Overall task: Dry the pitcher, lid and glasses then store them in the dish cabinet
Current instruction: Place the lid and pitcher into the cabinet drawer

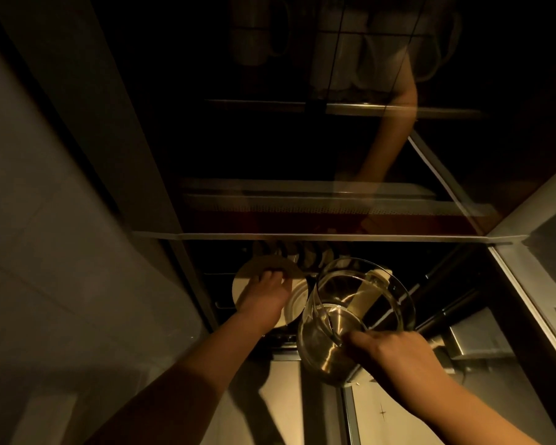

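Observation:
A clear glass pitcher [350,316] with a metal base is tilted, its open mouth facing into the dark cabinet opening. My right hand [395,354] grips the pitcher by its handle, low at the right of centre. My left hand [265,293] reaches into the cabinet at the left of the pitcher, its fingers closed on the upper edge of a round pale plate [254,268] that stands on edge. Another white plate [297,305] stands just right of that hand. No lid or glasses can be made out in the dim light.
Inside the cabinet a rack holds several plates on edge [305,255] behind the hands. A raised glass door [334,155] above reflects an arm and shelf rails. A pale wall [61,252] lies at the left, a metal frame edge [527,284] at the right.

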Demonstrator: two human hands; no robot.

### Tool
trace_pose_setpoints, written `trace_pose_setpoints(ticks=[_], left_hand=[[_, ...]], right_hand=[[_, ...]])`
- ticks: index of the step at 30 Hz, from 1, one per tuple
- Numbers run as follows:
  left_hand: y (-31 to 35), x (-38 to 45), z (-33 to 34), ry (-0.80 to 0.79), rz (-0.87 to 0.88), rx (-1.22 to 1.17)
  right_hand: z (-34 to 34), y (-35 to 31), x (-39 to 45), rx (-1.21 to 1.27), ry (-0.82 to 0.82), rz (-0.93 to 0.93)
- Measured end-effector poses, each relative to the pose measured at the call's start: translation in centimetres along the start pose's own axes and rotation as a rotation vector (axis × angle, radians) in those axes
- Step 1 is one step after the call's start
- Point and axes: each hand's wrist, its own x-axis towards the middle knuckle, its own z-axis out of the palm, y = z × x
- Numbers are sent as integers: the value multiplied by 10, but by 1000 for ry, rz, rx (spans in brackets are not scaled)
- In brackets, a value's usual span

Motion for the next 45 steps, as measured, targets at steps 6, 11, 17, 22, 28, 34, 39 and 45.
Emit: trace_pose_setpoints(ticks=[6,11,17,22,28,34,39,45], left_hand=[[1,10,-2,-52,-35,-40],[1,15,-3,-63,-57,-90],[1,20,-2,-81,-72,-110],[0,28,-5,-95,-174,-379],[5,35,-5,-110,-296,-639],[3,24,-11,-78,-104,-404],[-4,25,-13,-127,-11,-352],[-7,24,-8,-106,-6,-294]], right_hand=[[-4,1,1,-21,7,3],[-1,7,5,-49,27,23],[2,13,10,-62,59,16],[3,15,11,-70,106,23],[-4,16,13,-55,149,40],[-13,13,11,-96,174,35],[-18,13,10,-90,143,32],[-13,17,11,-54,125,69]])
